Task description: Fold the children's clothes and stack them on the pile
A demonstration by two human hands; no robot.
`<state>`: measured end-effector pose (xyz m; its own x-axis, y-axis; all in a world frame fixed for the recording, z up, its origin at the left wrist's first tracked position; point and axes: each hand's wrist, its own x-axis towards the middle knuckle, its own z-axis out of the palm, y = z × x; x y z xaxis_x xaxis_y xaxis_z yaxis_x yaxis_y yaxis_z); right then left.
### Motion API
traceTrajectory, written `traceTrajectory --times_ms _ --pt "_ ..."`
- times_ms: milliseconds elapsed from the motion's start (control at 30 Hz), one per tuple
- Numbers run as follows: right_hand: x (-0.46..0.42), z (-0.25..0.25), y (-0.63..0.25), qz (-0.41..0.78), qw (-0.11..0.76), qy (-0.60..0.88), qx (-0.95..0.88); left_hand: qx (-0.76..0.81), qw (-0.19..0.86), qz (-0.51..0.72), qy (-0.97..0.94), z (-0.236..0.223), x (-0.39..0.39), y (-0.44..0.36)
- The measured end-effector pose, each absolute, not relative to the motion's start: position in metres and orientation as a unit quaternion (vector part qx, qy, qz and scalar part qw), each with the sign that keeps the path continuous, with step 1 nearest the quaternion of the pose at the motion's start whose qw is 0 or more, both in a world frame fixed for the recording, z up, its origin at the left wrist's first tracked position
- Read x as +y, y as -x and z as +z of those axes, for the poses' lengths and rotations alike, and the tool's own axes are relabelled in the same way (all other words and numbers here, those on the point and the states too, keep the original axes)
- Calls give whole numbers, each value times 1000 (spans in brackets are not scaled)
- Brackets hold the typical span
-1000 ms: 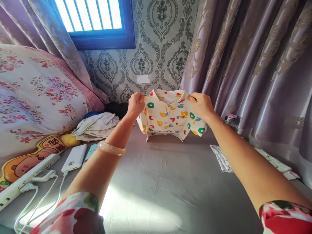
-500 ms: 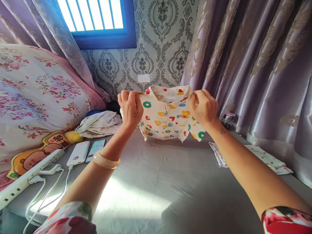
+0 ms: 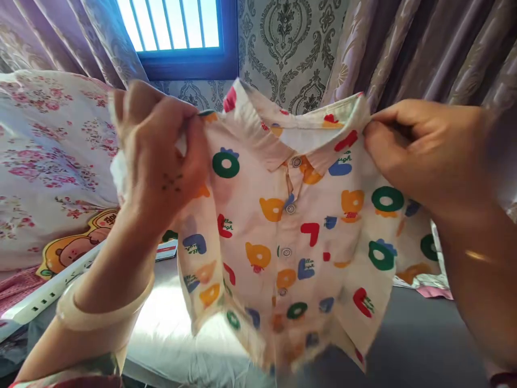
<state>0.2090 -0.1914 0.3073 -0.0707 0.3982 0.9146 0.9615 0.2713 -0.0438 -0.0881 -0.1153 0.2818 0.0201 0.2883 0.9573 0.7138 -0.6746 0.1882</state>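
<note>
A small button-up shirt (image 3: 262, 226) hangs upright in front of me, its collar at the top and its buttoned front facing me. It is cream with green, yellow, blue and red prints. My left hand (image 3: 157, 145) pinches one shoulder beside the collar, fingers closed. On the other side, my right hand (image 3: 432, 151) grips the opposite shoulder between thumb and fingers. The lower hem is slightly blurred and hangs over the grey sheet.
A white power strip (image 3: 44, 302) and a yellow cartoon cushion (image 3: 72, 248) lie at the left by a floral cover (image 3: 52, 151). A phone (image 3: 166, 250) shows partly behind the shirt. The grey sheet (image 3: 424, 334) spreads below; curtains and a barred window stand behind.
Both hands have brought the shirt closer to me and raised it, so it fills much more of the view. The hands are farther apart in the picture and still grip the shoulders.
</note>
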Motion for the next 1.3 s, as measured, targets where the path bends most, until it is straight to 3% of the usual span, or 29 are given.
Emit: traceTrajectory --times_ms 100,200,333,567,1300 --pt "-158 297 -221 -276 422 527 -684 -346 241 -550 721 269 -71 76" --pt "-124 269 -237 -256 385 556 -691 -362 190 -521 749 237 -26 59" --pt "-88 215 -253 -256 271 620 -691 -413 141 -437 787 180 23 34" --pt "-46 128 -268 -215 129 689 -680 -483 78 -306 817 99 67 0" --pt "27 36 -299 -144 42 721 -676 -521 61 -200 828 24 127 -28"
